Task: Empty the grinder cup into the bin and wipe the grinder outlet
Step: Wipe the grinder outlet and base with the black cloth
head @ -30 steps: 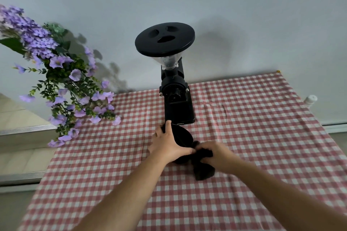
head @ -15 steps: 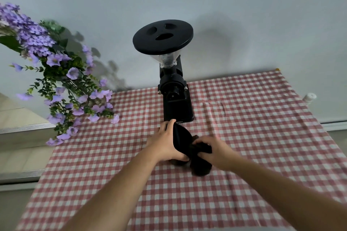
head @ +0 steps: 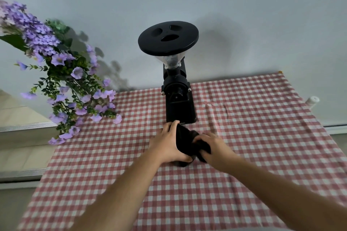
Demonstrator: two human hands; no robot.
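A black coffee grinder [head: 178,97] with a wide round lid stands at the back of the checked table. Just in front of its base, my left hand [head: 167,143] grips the black grinder cup [head: 183,141], tilted so its mouth faces right. My right hand [head: 213,147] holds a dark cloth [head: 201,145] bunched against the cup's mouth. The cup's inside is hidden by the cloth and my fingers. No bin is in view.
A red-and-white checked tablecloth [head: 253,137] covers the table. A bunch of purple flowers [head: 62,84] hangs over the table's left back corner. A small white cap [head: 312,100] pokes up past the right edge. A grey wall stands behind.
The cup has tipped further onto its side in my left hand, and my right hand has pushed the cloth up against its mouth. The camera has shifted slightly.
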